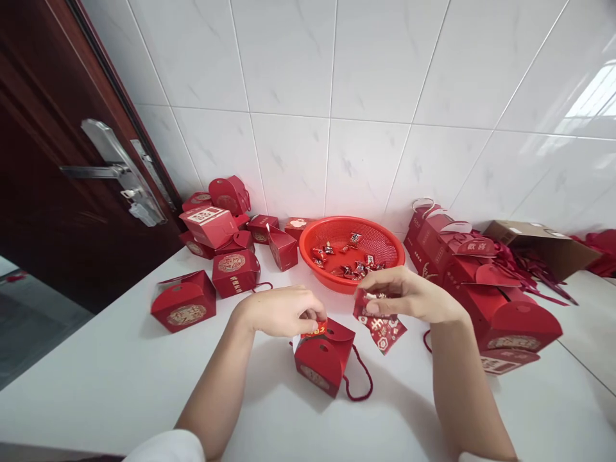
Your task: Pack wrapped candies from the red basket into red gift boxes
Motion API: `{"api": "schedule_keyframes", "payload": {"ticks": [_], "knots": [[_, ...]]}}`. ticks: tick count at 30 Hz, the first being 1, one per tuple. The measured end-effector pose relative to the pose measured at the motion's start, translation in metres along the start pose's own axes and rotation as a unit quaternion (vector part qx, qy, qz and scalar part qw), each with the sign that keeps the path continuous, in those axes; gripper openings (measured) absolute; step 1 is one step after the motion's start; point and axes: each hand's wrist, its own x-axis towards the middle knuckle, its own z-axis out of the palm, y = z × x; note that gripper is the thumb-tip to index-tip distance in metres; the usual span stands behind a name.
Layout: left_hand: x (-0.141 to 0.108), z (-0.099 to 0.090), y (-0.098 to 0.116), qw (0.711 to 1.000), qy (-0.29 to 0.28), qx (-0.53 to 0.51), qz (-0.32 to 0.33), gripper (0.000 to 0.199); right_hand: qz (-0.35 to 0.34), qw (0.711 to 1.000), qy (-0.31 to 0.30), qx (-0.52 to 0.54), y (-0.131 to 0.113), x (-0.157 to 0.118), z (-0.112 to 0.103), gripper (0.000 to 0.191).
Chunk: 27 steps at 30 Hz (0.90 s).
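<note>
Head view: right hand (409, 296) holds, apparently, red packets (382, 321).

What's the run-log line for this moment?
left hand: orange-red packet at corded box | right hand: patterned red packets, beside box | red basket: wrapped sweets inside, near wall

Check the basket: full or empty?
Neither: the basket holds some small packets, with much of its mesh bare.
</note>
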Motion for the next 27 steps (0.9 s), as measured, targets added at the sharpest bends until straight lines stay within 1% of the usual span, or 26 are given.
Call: {"api": "schedule_keyframes", "payload": {"ticks": [2, 4, 6, 8, 10, 13, 16, 20, 22, 24, 27], "knots": [[0.002, 0.002, 0.0, 1.0, 0.009, 0.025, -0.007, 0.024, -0.005, 0.995, -0.059, -0.074, -0.001, 0.001, 0.001, 0.026], [0.007, 0.004, -0.001, 0.999, 0.017, 0.042, -0.011, 0.022, -0.019, 0.982, -0.122, -0.146, 0.0, 0.004, 0.004, 0.022], [0.013, 0.006, -0.003, 0.998, 0.029, 0.052, -0.011, 0.022, -0.03, 0.967, -0.172, -0.187, 0.003, 0.01, 0.008, 0.018], [0.021, 0.009, -0.007, 0.997, 0.057, 0.055, -0.001, 0.022, -0.025, 0.956, -0.205, -0.207, 0.007, 0.014, 0.011, 0.014], [0.031, 0.013, -0.012, 0.994, 0.099, 0.052, 0.011, 0.022, -0.008, 0.948, -0.224, -0.227, 0.01, 0.018, 0.015, 0.01], [0.042, 0.018, -0.016, 0.989, 0.139, 0.048, 0.034, 0.023, 0.033, 0.935, -0.234, -0.264, 0.009, 0.018, 0.023, 0.01], [0.046, 0.02, -0.015, 0.986, 0.146, 0.052, 0.063, 0.025, 0.059, 0.928, -0.241, -0.277, 0.002, 0.017, 0.034, 0.009], [0.041, 0.02, -0.009, 0.985, 0.144, 0.078, 0.049, 0.029, 0.026, 0.93, -0.261, -0.256, -0.004, 0.017, 0.05, 0.009], [0.038, 0.02, -0.007, 0.987, 0.134, 0.076, 0.04, 0.029, 0.016, 0.926, -0.269, -0.266, -0.003, 0.018, 0.056, 0.012], [0.037, 0.018, -0.007, 0.991, 0.119, 0.057, 0.032, 0.028, 0.033, 0.916, -0.259, -0.305, -0.001, 0.017, 0.062, 0.016], [0.035, 0.014, -0.011, 0.994, 0.107, 0.028, 0.017, 0.027, 0.07, 0.9, -0.216, -0.372, -0.002, 0.013, 0.065, 0.013]]}}
